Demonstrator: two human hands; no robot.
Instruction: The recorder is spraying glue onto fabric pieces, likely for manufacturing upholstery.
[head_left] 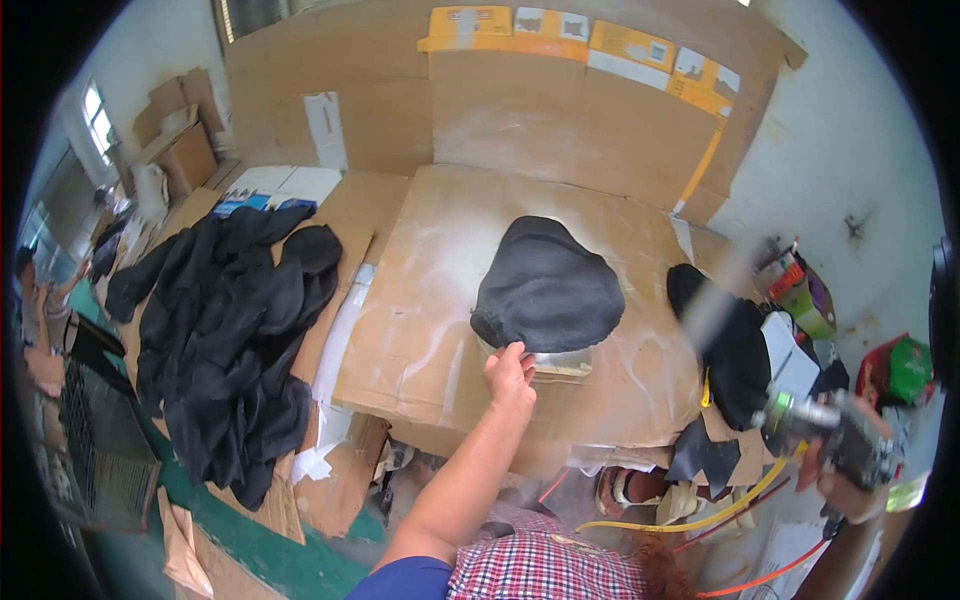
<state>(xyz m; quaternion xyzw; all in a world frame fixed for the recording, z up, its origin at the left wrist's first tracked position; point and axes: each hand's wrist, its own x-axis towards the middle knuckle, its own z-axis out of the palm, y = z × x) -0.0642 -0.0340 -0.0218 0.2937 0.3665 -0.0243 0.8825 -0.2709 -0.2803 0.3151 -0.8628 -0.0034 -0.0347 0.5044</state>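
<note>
A black, rounded fabric piece (548, 285) lies over a pale block (565, 366) on a cardboard-covered work surface (420, 345). My left hand (510, 374) pinches the near edge of this piece between thumb and fingers. Off to the right, my right hand (845, 500) is wrapped round a spray gun (830, 432), partly blurred by motion. A whitish streak, which looks like spray mist, extends up and leftward from the gun's nozzle. The gun is apart from the fabric piece.
A large heap of black fabric (225, 340) sits on cardboard at the left. More black fabric (735, 350) lies on the right. A yellow hose (690, 522) and red hoses run below the gun. A tall cardboard screen (560, 115) stands behind the work surface.
</note>
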